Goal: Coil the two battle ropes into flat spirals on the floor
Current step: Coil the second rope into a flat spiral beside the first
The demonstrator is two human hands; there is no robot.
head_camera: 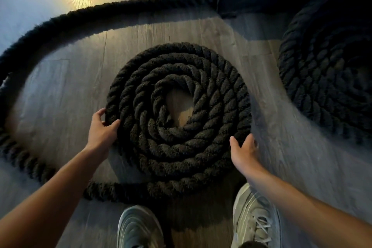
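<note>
A thick black battle rope lies as a flat spiral (177, 139) in the middle of the wooden floor, with a small gap at its centre. Its loose tail (60, 24) leaves the spiral's near edge, swings out to the left and runs back to the far right. My left hand (102, 131) grips the outer turn on the spiral's left side. My right hand (244, 152) rests open against the spiral's right near edge, fingers spread. A second coiled rope (326, 78) lies at the right in shadow.
A dark metal frame base (241, 2) stands at the back right, where the rope's tail leads. My two grey sneakers (255, 217) stand just in front of the spiral. A bright patch of light falls on the wooden floor (68, 90) at the back left.
</note>
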